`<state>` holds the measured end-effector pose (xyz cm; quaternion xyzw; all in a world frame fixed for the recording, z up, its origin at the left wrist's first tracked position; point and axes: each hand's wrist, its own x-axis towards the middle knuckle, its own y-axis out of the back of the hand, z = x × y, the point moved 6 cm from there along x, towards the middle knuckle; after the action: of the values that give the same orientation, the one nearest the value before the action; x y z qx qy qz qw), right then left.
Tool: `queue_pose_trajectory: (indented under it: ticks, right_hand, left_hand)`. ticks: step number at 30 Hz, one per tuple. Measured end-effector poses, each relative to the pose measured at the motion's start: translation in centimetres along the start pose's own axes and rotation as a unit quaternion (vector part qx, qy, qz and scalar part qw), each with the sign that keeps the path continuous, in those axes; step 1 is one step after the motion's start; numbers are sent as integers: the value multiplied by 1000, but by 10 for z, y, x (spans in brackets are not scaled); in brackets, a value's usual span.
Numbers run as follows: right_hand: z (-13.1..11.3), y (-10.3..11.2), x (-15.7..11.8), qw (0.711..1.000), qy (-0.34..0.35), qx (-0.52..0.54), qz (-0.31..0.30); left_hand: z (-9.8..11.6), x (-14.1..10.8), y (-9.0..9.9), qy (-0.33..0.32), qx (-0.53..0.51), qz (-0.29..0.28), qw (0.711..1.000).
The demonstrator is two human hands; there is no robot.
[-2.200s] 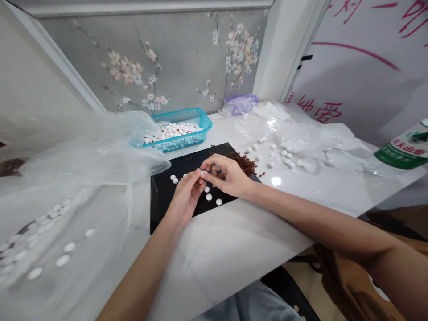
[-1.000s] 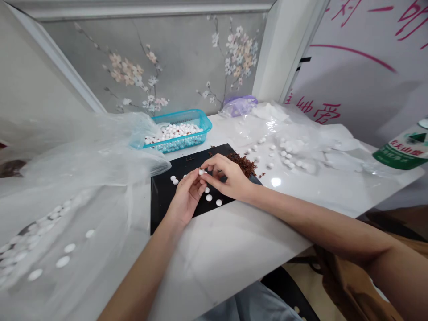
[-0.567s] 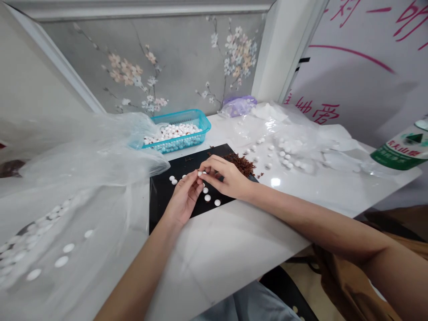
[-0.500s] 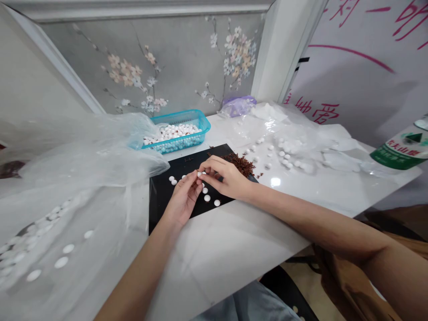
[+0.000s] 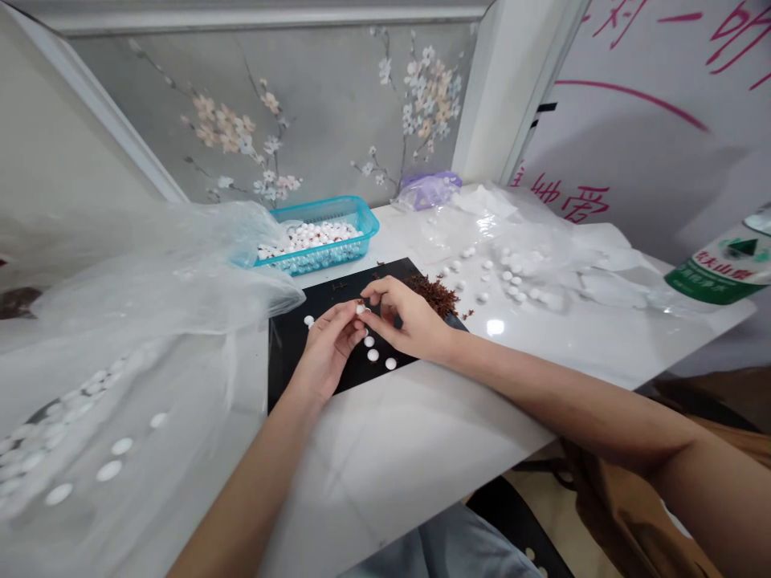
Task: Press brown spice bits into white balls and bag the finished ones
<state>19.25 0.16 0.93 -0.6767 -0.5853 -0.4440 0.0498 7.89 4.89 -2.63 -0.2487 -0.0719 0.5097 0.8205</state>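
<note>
Near the middle of the black board [image 5: 284, 353], the left hand [image 5: 324, 349] pinches a small white bead [image 5: 361, 309] between thumb and finger, with a brown bit showing at its top. From three o'clock the right hand [image 5: 402, 317] meets it, thumb tip close to the bead and forefinger curved above; whether these fingers also grip it cannot be told. With the held bead as the dial's centre, loose white beads [image 5: 373, 355] lie on the board toward five o'clock, and at least one more at nine. Just past the right hand, at three, sits a heap of brown pieces [image 5: 437, 299], some strays lying on the white table [image 5: 422, 425]. At eleven stands the blue basket [image 5: 372, 218], holding many white beads. Clear plastic [image 5: 181, 281] spreads at nine, a purple bag [image 5: 430, 191] lies at one, and a green-labelled bottle [image 5: 723, 269] is well apart at three
</note>
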Motion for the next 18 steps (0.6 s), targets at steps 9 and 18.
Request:
queue_pose_trajectory:
  ticks: [9,18]
  right_hand:
    - [8,6,1,997,-58,25,31]
    - [23,9,2,983,-145,85,78]
  left_hand:
    - [63,11,54,-255,437,122,854]
    - [50,21,59,-169,486,19,857]
